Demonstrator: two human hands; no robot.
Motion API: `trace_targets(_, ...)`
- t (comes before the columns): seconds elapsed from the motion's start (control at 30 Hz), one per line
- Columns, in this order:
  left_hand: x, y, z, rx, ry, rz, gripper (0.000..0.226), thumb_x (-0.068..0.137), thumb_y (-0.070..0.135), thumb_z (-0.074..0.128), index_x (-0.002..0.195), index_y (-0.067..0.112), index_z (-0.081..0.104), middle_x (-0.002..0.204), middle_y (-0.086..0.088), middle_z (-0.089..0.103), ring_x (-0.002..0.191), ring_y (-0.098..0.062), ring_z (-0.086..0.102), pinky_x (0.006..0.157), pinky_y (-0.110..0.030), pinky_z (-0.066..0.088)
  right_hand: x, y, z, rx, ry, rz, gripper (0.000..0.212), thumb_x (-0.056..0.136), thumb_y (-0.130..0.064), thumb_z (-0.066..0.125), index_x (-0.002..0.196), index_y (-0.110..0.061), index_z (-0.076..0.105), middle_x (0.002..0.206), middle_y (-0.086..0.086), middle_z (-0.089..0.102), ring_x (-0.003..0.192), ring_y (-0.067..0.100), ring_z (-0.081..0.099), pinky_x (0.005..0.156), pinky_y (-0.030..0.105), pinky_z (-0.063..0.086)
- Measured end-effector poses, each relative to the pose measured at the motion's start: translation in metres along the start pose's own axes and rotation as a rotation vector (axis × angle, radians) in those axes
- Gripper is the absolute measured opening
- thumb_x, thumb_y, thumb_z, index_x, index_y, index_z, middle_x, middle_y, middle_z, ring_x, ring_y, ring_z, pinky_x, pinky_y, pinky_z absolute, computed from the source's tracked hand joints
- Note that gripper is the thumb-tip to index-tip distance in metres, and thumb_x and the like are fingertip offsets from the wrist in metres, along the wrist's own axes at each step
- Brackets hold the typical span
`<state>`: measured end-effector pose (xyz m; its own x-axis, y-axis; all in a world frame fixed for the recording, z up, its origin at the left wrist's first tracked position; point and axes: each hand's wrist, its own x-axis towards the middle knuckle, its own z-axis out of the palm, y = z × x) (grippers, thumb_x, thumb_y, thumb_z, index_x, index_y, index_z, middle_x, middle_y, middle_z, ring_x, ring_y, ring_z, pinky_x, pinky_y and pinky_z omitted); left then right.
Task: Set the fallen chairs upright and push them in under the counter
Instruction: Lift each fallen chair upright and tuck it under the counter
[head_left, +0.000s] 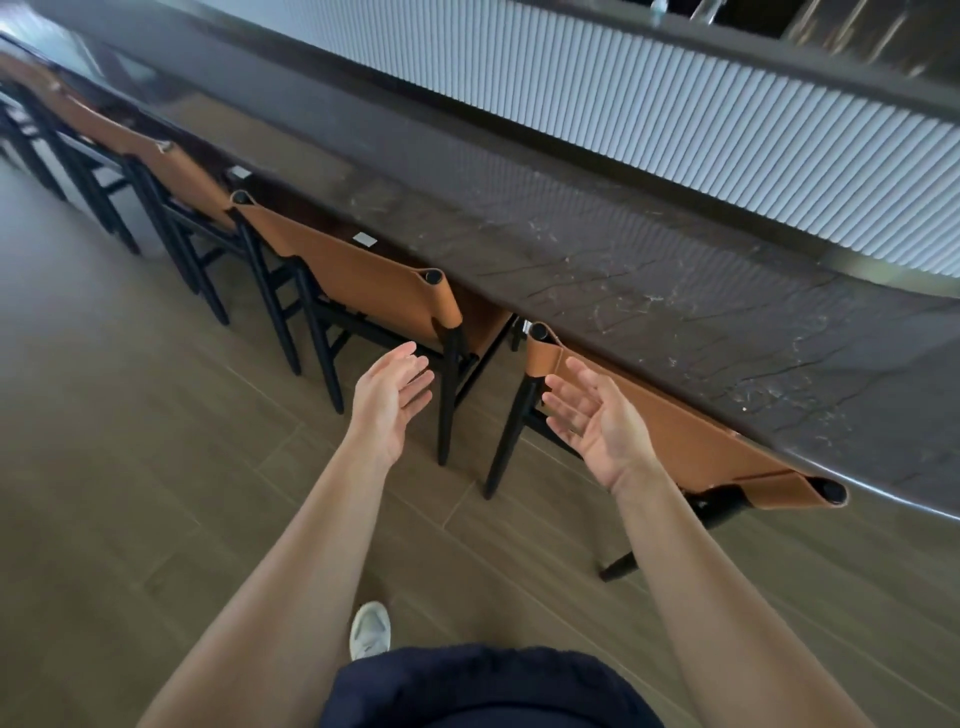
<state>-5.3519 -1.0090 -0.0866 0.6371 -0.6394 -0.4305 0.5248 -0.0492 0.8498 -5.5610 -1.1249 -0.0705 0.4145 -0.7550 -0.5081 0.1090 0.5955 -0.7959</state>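
A row of chairs with tan leather backs and black legs stands upright along the dark marble counter. The nearest chair sits tucked against the counter edge at the right. Another chair stands just left of it, and more chairs run away to the far left. My left hand hovers open, palm up, in front of the gap between the two near chairs. My right hand is open too, fingers spread, just in front of the nearest chair's backrest, holding nothing.
Wood-look floor tiles stretch to the left and below. A white fluted panel rises behind the counter top. My white shoe and dark shorts show at the bottom of the view.
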Motion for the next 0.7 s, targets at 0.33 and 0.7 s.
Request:
trace_targets(0.33, 0.078, 0.084, -0.102, 0.048, -0.019, 0.002, 0.023, 0.096, 0.021, 0.055, 0.118, 0.020, 0.061, 0.117, -0.004, 0.067, 0.109, -0.020, 0.065, 0.096, -0.037, 0.052, 0.037, 0.045, 0.140, 0.105, 0.057, 0.047, 0.025, 0.100, -0.028, 0.051, 0.119, -0.021, 0.067, 0.109, 0.004, 0.074, 0.104, 0.020, 0.070, 0.087, 0.037, 0.053)
trace_targets(0.7, 0.162, 0.138, -0.127, 0.060, 0.034, -0.100, 0.036, 0.097, 0.022, 0.053, 0.131, 0.011, 0.051, 0.123, -0.008, 0.063, 0.111, -0.022, 0.062, 0.098, -0.041, 0.050, 0.107, 0.052, 0.224, 0.135, 0.112, 0.110, 0.031, 0.098, -0.029, 0.051, 0.123, -0.014, 0.061, 0.111, 0.008, 0.073, 0.105, 0.024, 0.069, 0.088, 0.039, 0.053)
